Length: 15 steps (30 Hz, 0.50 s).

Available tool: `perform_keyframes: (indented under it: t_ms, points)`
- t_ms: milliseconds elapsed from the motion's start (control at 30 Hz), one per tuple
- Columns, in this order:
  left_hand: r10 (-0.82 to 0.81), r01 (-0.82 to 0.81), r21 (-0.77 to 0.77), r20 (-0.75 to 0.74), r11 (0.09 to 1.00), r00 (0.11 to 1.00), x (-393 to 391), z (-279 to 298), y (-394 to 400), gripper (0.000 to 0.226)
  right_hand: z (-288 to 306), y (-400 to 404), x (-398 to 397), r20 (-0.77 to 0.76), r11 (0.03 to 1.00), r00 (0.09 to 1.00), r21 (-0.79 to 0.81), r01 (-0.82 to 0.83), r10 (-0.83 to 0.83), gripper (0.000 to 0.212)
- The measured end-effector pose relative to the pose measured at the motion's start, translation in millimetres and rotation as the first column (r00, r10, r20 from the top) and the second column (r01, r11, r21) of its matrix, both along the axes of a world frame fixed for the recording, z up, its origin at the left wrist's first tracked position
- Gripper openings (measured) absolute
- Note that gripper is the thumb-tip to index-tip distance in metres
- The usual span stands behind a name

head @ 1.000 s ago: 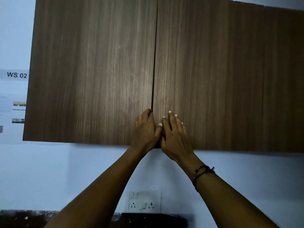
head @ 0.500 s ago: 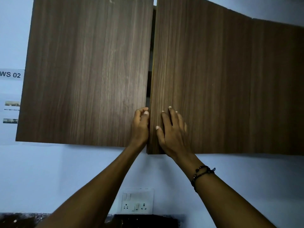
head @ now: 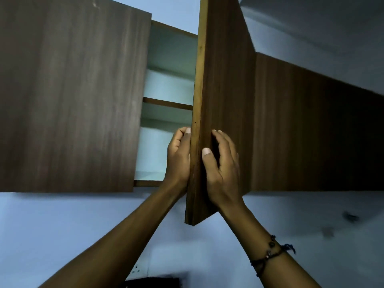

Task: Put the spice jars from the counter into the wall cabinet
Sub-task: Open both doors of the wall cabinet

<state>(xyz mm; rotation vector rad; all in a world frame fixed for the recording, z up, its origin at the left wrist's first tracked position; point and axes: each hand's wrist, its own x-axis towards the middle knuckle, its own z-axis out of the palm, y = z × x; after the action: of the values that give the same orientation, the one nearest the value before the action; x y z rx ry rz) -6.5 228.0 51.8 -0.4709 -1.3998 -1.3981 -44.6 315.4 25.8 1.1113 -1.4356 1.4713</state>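
Left door [head: 68, 96] of the wall cabinet [head: 311, 129] is ajar, its face blocking most of the left half of the interior. Through the gap: pale interior, one brown shelf [head: 167, 103] running across it, bottom compartment below it and another above. No contents visible in the exposed strip; the rest is hidden behind the doors.

Left hand [head: 178, 159]: grip curled, fingers hooked behind the free edge of the right door [head: 224, 113], thumb lying up along that edge near the door's lower corner. Grip clamped on the door.

Right door stands swung out toward the camera, edge-on, blocking the right part of the opening.

Right hand [head: 221, 169]: grip on the same door's outer face, thumb on the front edge, fingers bent and pressed on the wood grain. Bracelet [head: 270, 252] on that wrist.

Spice jars: not in view. Wall socket [head: 138, 270] low on the wall, partly behind the left forearm.
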Motion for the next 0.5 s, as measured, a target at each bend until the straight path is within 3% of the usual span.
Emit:
perform_keyframes:
  t_ms: [233, 367, 500]
  points:
    - [-0.229, 0.228, -0.043, -0.02, 0.973, 0.973, -12, -3, 90, 0.034, 1, 85, 8, 0.111, 0.978, 0.972, 0.002, -0.21, 0.208, 0.052]
    - [-0.227, 0.224, -0.115, -0.015, 0.968, 0.974, -29, 1, 149, 0.056, 4, 139, 4, 0.076, 0.988, 0.985, -0.03, -0.154, 0.156, 0.046]
    - [-0.16, 0.151, -0.203, -0.026, 0.967, 0.987, -56, -2, 205, 0.059, 6, 195, -5, 0.118, 0.997, 0.991, -0.066, -0.05, 0.057, 0.043]
